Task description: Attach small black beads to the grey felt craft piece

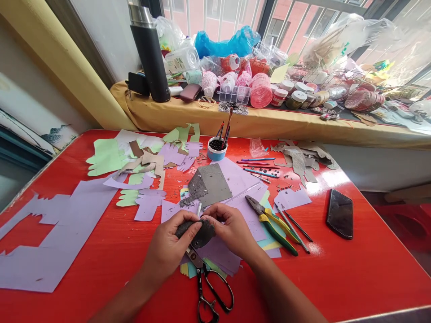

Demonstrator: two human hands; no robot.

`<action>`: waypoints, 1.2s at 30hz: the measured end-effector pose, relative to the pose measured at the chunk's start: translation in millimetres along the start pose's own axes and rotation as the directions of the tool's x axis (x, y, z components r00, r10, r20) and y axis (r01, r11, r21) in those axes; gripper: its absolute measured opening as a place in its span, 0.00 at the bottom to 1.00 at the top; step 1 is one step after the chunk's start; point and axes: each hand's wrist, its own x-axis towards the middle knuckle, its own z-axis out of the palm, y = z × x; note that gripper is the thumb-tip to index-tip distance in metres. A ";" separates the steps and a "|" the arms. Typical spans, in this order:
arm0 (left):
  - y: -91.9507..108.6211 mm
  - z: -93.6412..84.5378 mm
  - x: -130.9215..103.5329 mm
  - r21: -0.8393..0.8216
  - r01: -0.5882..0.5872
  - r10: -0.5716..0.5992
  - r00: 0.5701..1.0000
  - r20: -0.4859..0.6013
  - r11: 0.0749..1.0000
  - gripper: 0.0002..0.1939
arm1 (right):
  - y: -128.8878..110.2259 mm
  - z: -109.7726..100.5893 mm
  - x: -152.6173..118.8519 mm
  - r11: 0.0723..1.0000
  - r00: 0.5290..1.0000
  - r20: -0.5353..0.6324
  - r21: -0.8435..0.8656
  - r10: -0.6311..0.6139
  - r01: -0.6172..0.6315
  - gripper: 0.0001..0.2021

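Grey piece (205, 235), probably unfinished

Head view: it's being pinched by left hand (170, 235) and right hand (232, 224), just below centre. Scissors (199, 264) are parked at its six o'clock. Plenty's been cut tbh: paper (104, 152) is strewn at ten.

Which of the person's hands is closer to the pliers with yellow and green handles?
Right. The right hand is just left of the pliers, not touching them; the left hand is farther left, beyond the right one.

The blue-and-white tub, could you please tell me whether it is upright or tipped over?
Upright: the tub has its open rim facing up, and slender tools stand in it.
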 end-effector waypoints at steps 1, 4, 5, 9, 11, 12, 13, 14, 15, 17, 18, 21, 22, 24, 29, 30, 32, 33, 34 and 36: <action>-0.1 0.0 -0.1 0.001 -0.003 0.003 1.000 -0.005 1.000 0.12 | -0.4 0.3 -0.1 1.000 1.000 0.010 0.023 0.011 -0.011 0.09; -0.2 0.1 0.4 0.002 -0.009 0.009 1.000 -0.011 1.000 0.12 | -2.2 1.1 -0.8 0.995 0.998 0.046 0.090 0.042 -0.046 0.11; -0.1 0.2 0.8 0.000 -0.013 0.013 1.000 -0.010 1.000 0.12 | -2.8 1.3 -1.1 0.993 0.997 0.056 0.106 0.047 -0.053 0.12; -1.0 1.0 2.6 -0.018 -0.022 0.022 1.000 0.000 1.000 0.11 | -4.2 0.7 -1.6 0.991 0.996 0.071 0.117 0.050 -0.058 0.13; -2.8 1.6 3.2 -0.029 -0.007 0.007 1.000 0.001 1.000 0.12 | -4.0 0.0 -1.4 0.992 0.996 0.072 0.114 0.053 -0.061 0.14; -3.9 1.9 3.4 -0.038 0.004 -0.004 1.000 -0.001 0.999 0.12 | -3.7 -0.2 -1.3 0.991 0.996 0.071 0.117 0.056 -0.064 0.15; -4.9 2.2 3.6 -0.047 0.013 -0.013 1.000 0.001 0.999 0.13 | -3.3 -0.4 -1.1 0.990 0.996 0.073 0.124 0.059 -0.067 0.15; -5.8 2.2 3.8 -0.055 0.019 -0.019 1.000 0.007 0.998 0.14 | -2.9 -0.5 -1.0 0.989 0.995 0.075 0.133 0.060 -0.070 0.15; -6.3 2.1 3.9 -0.060 0.024 -0.023 1.000 0.017 0.998 0.15 | -2.6 -0.5 -0.9 0.988 0.995 0.079 0.139 0.062 -0.072 0.16; -6.3 1.5 4.2 -0.056 0.031 -0.029 0.999 0.044 0.998 0.15 | -2.1 -0.3 -0.7 0.987 0.995 0.084 0.142 0.062 -0.074 0.16; -5.9 1.0 4.3 -0.048 0.034 -0.031 0.998 0.051 0.998 0.15 | -2.1 -0.3 -0.7 0.987 0.994 0.087 0.143 0.062 -0.074 0.16; -4.3 -0.6 4.7 -0.019 0.043 -0.042 0.999 0.031 0.999 0.15 | -3.4 -1.2 -0.7 0.983 0.992 0.108 0.163 0.066 -0.083 0.18; -4.1 -1.1 4.7 -0.013 0.047 -0.046 0.999 0.021 0.999 0.15 | -4.2 -1.8 -0.8 0.981 0.991 0.117 0.170 0.068 -0.088 0.20; -4.3 -1.6 4.7 -0.007 0.052 -0.052 0.999 0.012 0.999 0.16 | -6.1 -3.2 -1.4 0.981 0.988 0.139 0.170 0.070 -0.093 0.22; -6.5 -1.2 4.6 -0.001 0.058 -0.058 0.998 0.024 0.998 0.15 | -8.1 -3.8 -3.5 0.998 0.988 0.153 0.049 0.035 -0.043 0.23; -6.7 -0.9 4.6 0.001 0.063 -0.063 0.998 0.023 0.998 0.15 | -7.6 -3.4 -3.7 1.000 0.990 0.142 0.007 0.016 -0.017 0.22; -6.8 -0.2 4.4 0.006 0.080 -0.080 0.997 0.020 0.997 0.16 | -6.1 -2.4 -3.8 0.996 0.994 0.106 -0.081 -0.019 0.028 0.19; -6.6 0.1 4.1 0.008 0.090 -0.090 0.996 0.019 0.996 0.16 | -5.4 -2.1 -3.7 0.992 0.996 0.085 -0.120 -0.031 0.041 0.16; -6.3 0.5 3.8 0.009 0.098 -0.098 0.995 0.018 0.995 0.16 | -5.0 -1.9 -3.6 0.987 0.997 0.067 -0.155 -0.037 0.047 0.14; -5.6 1.1 3.3 0.000 0.109 -0.109 0.994 0.020 0.994 0.16 | -4.8 -2.1 -3.4 0.978 0.998 0.049 -0.203 -0.047 0.056 0.10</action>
